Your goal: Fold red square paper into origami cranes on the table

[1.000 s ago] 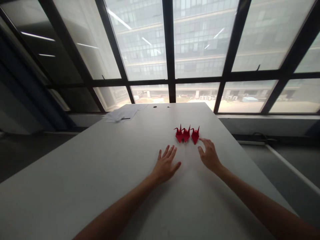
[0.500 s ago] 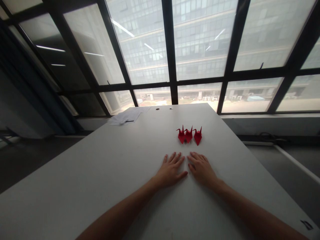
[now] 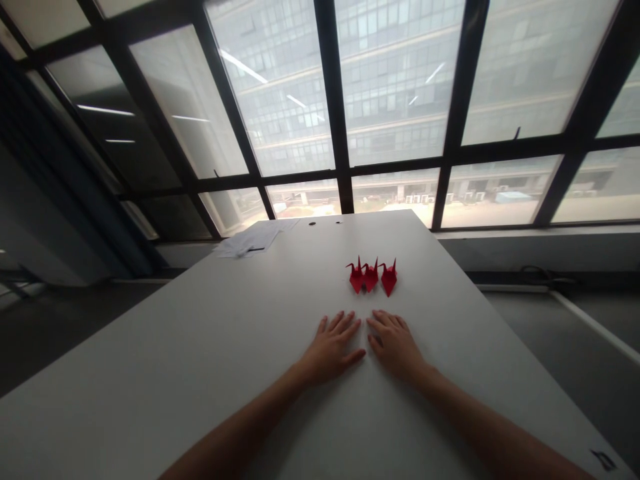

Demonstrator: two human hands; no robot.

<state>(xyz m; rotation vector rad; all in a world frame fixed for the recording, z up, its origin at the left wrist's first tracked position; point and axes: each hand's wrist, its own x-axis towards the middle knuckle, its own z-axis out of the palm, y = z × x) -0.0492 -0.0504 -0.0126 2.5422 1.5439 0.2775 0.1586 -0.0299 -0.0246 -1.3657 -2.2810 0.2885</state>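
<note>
**Three red folded-paper cranes [image 3: 370, 279] in a row, both hands empty**

The cranes stand upright, right of centre in the frame, on a smooth white bench [image 3: 200, 347]. The left and middle ones touch or overlap, I cannot tell which; the right one stands just beside them. Below them in the frame, the bare left hand [image 3: 333, 352] lies palm down with its fingers fanned, and the bare right hand [image 3: 395, 343] lies just beside it, fingers closer together. Neither grip holds anything: the left is wide, the right narrower but unclenched. The fingertips are near the cranes, not touching.

Light paper probably tips easily, so a forward sweep of the fingers could topple a crane, and a knock to one of the close pair would likely shift its neighbour. Pinching could crease the thin necks and tails.

Towards the upper left lie loose white paper sheets [image 3: 250, 239], which a draught might slide off the bench. Black-framed windows [image 3: 341, 133] fill the top.
</note>
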